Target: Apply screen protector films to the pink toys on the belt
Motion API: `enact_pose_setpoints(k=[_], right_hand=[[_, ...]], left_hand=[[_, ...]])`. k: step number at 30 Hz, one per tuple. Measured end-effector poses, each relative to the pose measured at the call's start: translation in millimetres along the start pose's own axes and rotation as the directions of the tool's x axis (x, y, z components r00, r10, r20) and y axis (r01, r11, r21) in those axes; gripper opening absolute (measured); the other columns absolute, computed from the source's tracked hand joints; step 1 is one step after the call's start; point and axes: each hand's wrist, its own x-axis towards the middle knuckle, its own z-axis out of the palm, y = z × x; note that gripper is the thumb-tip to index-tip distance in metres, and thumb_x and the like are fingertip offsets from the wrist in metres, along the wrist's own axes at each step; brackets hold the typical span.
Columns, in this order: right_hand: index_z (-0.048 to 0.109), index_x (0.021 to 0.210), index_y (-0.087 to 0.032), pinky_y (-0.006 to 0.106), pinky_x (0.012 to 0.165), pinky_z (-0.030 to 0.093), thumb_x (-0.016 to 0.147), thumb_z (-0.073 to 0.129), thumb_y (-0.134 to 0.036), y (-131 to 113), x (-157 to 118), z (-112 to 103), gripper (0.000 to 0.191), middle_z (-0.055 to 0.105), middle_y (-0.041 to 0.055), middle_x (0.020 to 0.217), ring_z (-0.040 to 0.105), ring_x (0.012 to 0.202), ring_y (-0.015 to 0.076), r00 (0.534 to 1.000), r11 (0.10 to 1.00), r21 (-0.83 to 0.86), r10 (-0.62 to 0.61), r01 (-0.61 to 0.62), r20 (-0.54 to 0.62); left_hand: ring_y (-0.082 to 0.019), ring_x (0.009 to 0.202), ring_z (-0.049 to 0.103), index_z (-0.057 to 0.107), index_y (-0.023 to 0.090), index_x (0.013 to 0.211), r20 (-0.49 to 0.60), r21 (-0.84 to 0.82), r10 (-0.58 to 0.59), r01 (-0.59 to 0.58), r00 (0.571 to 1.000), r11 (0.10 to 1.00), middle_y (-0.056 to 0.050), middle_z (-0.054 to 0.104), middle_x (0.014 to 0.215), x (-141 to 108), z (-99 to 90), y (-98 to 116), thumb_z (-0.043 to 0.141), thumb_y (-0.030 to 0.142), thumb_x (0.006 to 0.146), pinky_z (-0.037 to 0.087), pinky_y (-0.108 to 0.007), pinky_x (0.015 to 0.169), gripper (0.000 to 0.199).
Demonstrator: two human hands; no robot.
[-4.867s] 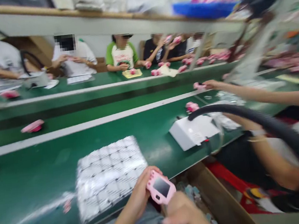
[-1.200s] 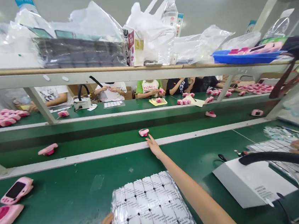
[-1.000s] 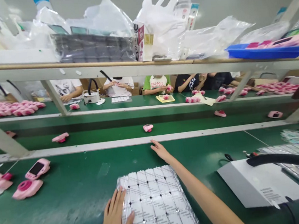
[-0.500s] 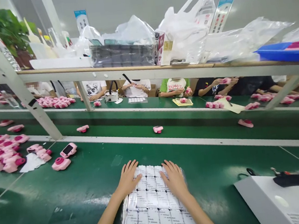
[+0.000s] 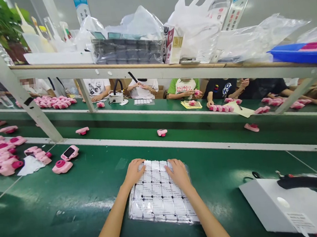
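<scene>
A clear plastic pack of white rectangular pieces in rows (image 5: 158, 199) lies flat on the green bench. My left hand (image 5: 134, 172) rests on its far left corner, and my right hand (image 5: 179, 173) on its far right part. Fingers of both hands are slightly bent over the far edge, thumbs pointing inward on the top. Whether the fingertips grip the edge is hard to make out.
Pink toy cameras (image 5: 0, 154) are piled at the left, beside a white tissue (image 5: 31, 165). A grey-white machine with a black hose (image 5: 286, 203) stands at right. Single cameras lie on the belt (image 5: 132, 136) ahead; people sit beyond it.
The pack and both hands appear farther up the view, and the near edge of the pack now shows. The fingers are more bent over the far edge. Cameras on the belt have shifted left.
</scene>
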Motion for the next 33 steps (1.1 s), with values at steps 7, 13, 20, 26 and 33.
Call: enact_pose_setpoints(k=[7,13,20,26,33], right_hand=[[0.059,0.111,-0.016,0.045,0.096,0.046,0.096,0.054,-0.033,-5.5,-6.9,-10.2,0.023,0.062,0.0058,0.109,0.058,0.104,0.0203,0.994,0.999,-0.021,-0.039,0.037,-0.105],[0.061,0.101,-0.016,0.042,0.094,0.046,0.097,0.052,-0.033,-1.3,0.0,-29.7,0.02,0.063,0.0033,0.098,0.06,0.095,0.0179,0.995,0.996,0.008,-0.094,0.094,-0.039],[0.061,0.1,-0.016,0.041,0.091,0.046,0.099,0.048,-0.037,-3.0,3.4,-66.7,0.025,0.064,0.0035,0.097,0.06,0.092,0.0177,0.986,0.991,0.056,-0.129,0.123,0.106],[0.062,0.098,-0.017,0.037,0.084,0.048,0.097,0.049,-0.044,3.9,9.9,-77.1,0.03,0.064,0.0036,0.094,0.059,0.088,0.0167,0.972,0.996,0.088,-0.01,-0.011,0.235],[0.063,0.089,-0.014,0.028,0.065,0.05,0.09,0.06,-0.046,55.2,14.5,-70.7,0.032,0.06,-0.002,0.072,0.058,0.065,0.0114,0.864,0.941,0.176,0.179,-0.29,0.47]], left_hand=[[-0.022,0.105,0.062,0.063,0.015,0.107,-0.05,-0.2,-0.086,0.075,0.995,0.977,-0.008,0.064,0.115,-2.6,-9.2,-0.9,0.058,0.034,0.093,0.051,-0.045,0.092,0.024],[-0.02,0.092,0.065,0.064,0.014,0.103,0.067,-0.332,-0.114,0.13,0.991,0.934,-0.006,0.067,0.1,-15.2,-32.5,0.5,0.058,0.036,0.093,0.054,-0.042,0.085,0.025],[-0.02,0.092,0.065,0.063,0.014,0.105,0.183,-0.4,-0.153,0.216,0.971,0.891,-0.005,0.068,0.099,-40.4,-47.1,19.9,0.053,0.04,0.095,0.053,-0.042,0.087,0.029],[-0.016,0.076,0.065,0.062,0.013,0.104,0.304,-0.364,-0.245,0.35,0.92,0.863,-0.003,0.067,0.09,-54.5,-41.5,21.6,0.055,0.041,0.095,0.056,-0.035,0.073,0.03],[-0.015,0.075,0.064,0.063,0.013,0.098,0.436,-0.302,-0.294,0.447,0.85,0.842,-0.003,0.066,0.09,-70.3,-46.6,18.1,0.056,0.039,0.094,0.056,-0.033,0.071,0.028]])
